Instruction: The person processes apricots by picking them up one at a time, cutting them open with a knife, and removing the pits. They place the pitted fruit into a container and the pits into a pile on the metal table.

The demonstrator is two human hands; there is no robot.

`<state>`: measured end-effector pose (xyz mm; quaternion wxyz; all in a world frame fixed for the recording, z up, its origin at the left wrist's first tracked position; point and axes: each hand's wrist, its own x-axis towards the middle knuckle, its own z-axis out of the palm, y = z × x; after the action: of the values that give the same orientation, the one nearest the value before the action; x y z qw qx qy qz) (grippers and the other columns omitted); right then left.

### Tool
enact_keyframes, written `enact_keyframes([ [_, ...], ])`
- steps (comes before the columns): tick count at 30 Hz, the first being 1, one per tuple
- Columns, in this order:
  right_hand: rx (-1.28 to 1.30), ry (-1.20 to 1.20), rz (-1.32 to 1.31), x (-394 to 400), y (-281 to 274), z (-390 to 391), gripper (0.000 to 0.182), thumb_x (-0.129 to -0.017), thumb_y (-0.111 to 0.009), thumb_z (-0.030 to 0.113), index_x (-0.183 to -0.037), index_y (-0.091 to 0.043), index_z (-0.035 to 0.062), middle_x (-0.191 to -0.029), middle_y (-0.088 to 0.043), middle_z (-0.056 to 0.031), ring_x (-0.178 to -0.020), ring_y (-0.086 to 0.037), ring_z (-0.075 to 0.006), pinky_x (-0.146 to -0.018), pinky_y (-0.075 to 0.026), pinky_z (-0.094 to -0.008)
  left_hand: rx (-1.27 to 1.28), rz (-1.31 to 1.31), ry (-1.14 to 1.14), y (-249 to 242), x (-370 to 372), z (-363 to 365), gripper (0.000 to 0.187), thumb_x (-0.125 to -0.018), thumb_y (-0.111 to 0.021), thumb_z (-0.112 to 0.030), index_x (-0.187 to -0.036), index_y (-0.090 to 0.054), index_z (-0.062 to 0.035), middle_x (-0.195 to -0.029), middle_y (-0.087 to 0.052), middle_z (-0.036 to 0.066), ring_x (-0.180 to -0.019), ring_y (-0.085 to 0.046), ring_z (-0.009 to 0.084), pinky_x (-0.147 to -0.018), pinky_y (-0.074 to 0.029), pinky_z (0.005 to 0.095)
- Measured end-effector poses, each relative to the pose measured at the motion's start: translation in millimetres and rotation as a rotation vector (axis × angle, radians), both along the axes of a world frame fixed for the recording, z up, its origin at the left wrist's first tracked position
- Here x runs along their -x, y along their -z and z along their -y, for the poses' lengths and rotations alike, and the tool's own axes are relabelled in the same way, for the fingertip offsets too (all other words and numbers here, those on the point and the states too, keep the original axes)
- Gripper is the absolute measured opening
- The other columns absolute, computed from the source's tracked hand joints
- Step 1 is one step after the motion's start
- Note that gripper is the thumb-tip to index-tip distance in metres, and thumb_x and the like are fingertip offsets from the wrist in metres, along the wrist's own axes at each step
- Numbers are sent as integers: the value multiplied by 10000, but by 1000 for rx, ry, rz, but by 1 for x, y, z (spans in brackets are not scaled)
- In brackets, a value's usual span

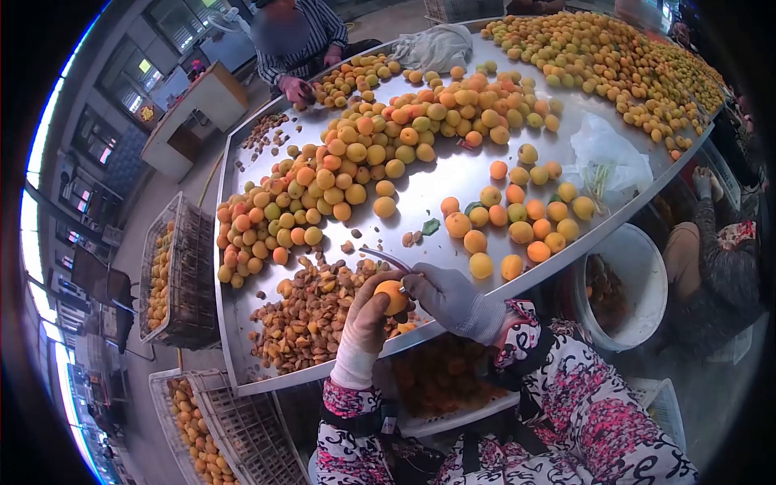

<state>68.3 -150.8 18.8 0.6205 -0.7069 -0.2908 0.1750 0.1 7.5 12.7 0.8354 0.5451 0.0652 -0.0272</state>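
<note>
My left hand (369, 319), wrapped in white at the wrist, grips an orange apricot (391, 297) above the near edge of the metal table (453, 182). My gloved right hand (453, 297) is closed around a thin curved metal tool (383, 256), its fingers against the apricot. Under and left of my hands lies a pile of brown pits (311, 311). Beyond it a long heap of whole apricots (347, 162) crosses the table. A looser group of apricots (521, 214) lies to the right of my hands.
A white bucket (647, 295) stands right of the table. Crates (190, 275) of apricots stand at the left. A clear plastic bag (610, 153) and a grey cloth (436, 47) lie on the table. Another person's hand (296, 89) touches fruit at the far side; another person sits at right.
</note>
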Motion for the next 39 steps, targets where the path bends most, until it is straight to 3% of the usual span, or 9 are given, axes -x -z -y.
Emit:
enact_keyframes([
  [2,-7,19,14,0,3,-1,354,-932,-442,333,-1021,-555,10,-766,-603,-117,-706,-590,-181,-632,-451,-297,-61,-15,-14,-3,1,2,526,-788,-580,-375,-1169,-480,-26,-946,-555,58,-806,-560,140,-675,-434,242],
  [7,313,38,184,-1,4,-2,295,-899,-466,313,-945,-558,36,-753,-609,-183,-729,-601,-349,-639,-470,-400,-231,-34,-66,1,4,4,452,-819,-576,-319,-1161,-483,-39,-925,-546,37,-797,-528,103,-689,-419,224],
  [9,414,79,288,-3,3,-5,291,-894,-463,327,-919,-550,50,-721,-604,-175,-699,-595,-357,-616,-465,-422,-310,-43,-77,1,3,8,425,-829,-577,-287,-1161,-482,-39,-921,-544,31,-801,-519,96,-699,-418,222],
  [11,546,166,438,-5,7,-6,302,-887,-455,373,-876,-524,80,-660,-591,-155,-625,-584,-365,-557,-448,-463,-410,-5,-163,0,1,14,398,-837,-586,-231,-1166,-475,-36,-976,-541,46,-876,-517,110,-760,-429,232],
  [14,634,255,373,-22,5,2,294,-883,-462,370,-904,-531,85,-661,-593,-152,-629,-589,-352,-555,-453,-451,-382,188,-297,-15,4,8,398,-853,-572,-193,-1197,-449,-34,-1141,-495,94,-1018,-495,154,-880,-416,273],
  [19,252,209,338,-15,12,0,238,-889,-509,303,-908,-540,68,-636,-586,-136,-630,-589,-334,-540,-449,-398,24,146,-200,-6,0,-3,506,-828,-615,-243,-1240,-413,-30,-1121,-518,113,-1051,-518,223,-928,-415,337],
  [33,268,81,148,19,5,-11,270,-899,-486,306,-949,-535,45,-654,-569,-175,-659,-583,-361,-554,-438,-408,299,202,-214,6,-7,-9,495,-858,-568,-220,-1260,-381,0,-1143,-503,145,-1095,-498,257,-935,-421,374],
  [36,347,88,104,27,8,-18,280,-900,-481,300,-968,-536,34,-677,-581,-188,-681,-586,-375,-564,-444,-414,274,184,-265,12,-8,-7,457,-867,-564,-239,-1223,-410,2,-1083,-530,139,-1040,-525,261,-914,-434,377],
  [39,213,182,63,38,25,-29,289,-900,-480,305,-986,-538,35,-708,-592,-203,-701,-586,-389,-576,-451,-422,372,164,-268,23,-9,5,432,-876,-545,-315,-1158,-446,-3,-1008,-556,135,-957,-551,259,-887,-447,385],
])
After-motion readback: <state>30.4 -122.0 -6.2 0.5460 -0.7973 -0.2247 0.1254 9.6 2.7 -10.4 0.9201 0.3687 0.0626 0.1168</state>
